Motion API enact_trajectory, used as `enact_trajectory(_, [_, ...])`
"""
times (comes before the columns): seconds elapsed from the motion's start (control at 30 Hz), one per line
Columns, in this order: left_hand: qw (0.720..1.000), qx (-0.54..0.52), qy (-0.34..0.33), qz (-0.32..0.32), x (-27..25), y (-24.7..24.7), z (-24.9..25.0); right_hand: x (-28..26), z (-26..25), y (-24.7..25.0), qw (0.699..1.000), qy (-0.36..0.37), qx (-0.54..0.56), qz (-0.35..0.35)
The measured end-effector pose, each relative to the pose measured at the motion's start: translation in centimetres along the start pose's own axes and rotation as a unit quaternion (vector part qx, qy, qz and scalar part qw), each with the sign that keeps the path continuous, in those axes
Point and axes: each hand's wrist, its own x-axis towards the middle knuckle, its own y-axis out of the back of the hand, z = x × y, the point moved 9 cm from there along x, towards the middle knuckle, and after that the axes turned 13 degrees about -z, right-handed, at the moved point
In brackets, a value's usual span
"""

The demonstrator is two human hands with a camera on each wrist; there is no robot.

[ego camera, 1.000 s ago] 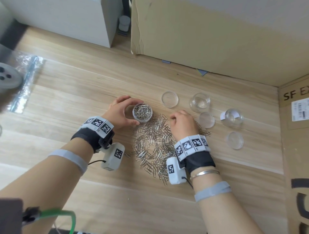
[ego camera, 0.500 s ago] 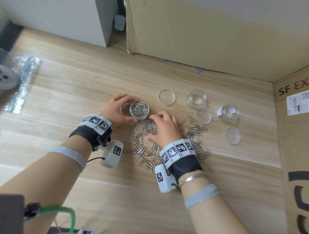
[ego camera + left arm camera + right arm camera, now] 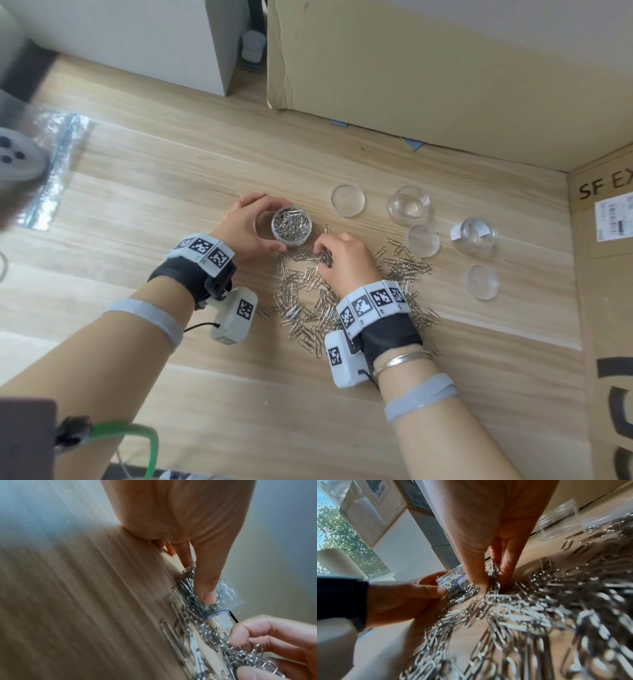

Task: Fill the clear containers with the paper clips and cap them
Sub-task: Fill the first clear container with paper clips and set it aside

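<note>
A round clear container (image 3: 292, 226) full of silver paper clips stands on the wooden table, and my left hand (image 3: 250, 228) grips it round its side. Just right of it my right hand (image 3: 339, 260) pinches a bunch of paper clips (image 3: 323, 257) out of the loose pile (image 3: 301, 305) spread under my wrist. In the right wrist view the thumb and fingers (image 3: 506, 566) close on that bunch of clips (image 3: 494, 574) beside the container (image 3: 452, 582). In the left wrist view my left thumb (image 3: 207, 588) presses the container (image 3: 224, 595). Two empty clear containers (image 3: 408, 204) (image 3: 476, 236) stand at the right.
Three clear lids lie near the empty containers: one (image 3: 347, 200) behind the pile, one (image 3: 423, 240) between the containers, one (image 3: 482, 282) nearer me. Cardboard boxes (image 3: 445, 68) (image 3: 606, 308) wall the back and right. A plastic bag (image 3: 44, 164) lies at the far left.
My right hand slid left from the right part of the pile to beside the filled container and closed on a bunch of clips. The left hand kept hold of the container.
</note>
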Motion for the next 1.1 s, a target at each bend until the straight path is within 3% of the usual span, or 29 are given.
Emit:
enact_trajectory(0.3, [1.0,-0.013,0.004,-0.004,0.1,-0.1,-0.4,-0.2,-0.1,3.2,0.997,0.023,0.047,0.052])
enact_trajectory(0.5, [1.0,-0.009,-0.006,0.001,-0.1,0.0,0.2,-0.1,-2.8,5.5,0.991,0.072,0.063,0.093])
enact_trajectory(0.8, [1.0,-0.016,-0.003,0.002,-0.2,0.0,0.3,1.6,-5.1,4.1,0.992,0.08,0.067,0.068])
enact_trajectory(1.1, [1.0,-0.018,-0.007,-0.006,0.1,-0.2,0.0,1.7,-5.2,4.3,0.98,0.104,0.129,0.107])
